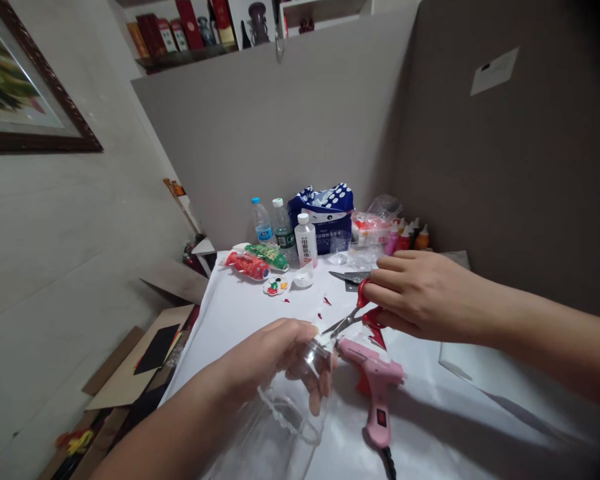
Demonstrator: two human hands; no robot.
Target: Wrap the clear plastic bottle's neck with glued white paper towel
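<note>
My left hand (275, 357) is wrapped around a clear plastic bottle (280, 420) held on its side low in the view. My right hand (420, 293) grips red-handled scissors (353, 317), whose blades point left and touch the bottle's end by my left fingertips. A pink hot glue gun (375, 390) lies on the white table cover (240, 313) just below the scissors.
At the table's back stand three drink bottles (285, 233), two painted bottles lying flat (257, 261), a small paint palette (276, 287), a blue dotted bag (325, 210), paint tubes (410, 237) and a second pair of scissors (347, 277). Cardboard sheets (135, 367) lie on the floor to the left.
</note>
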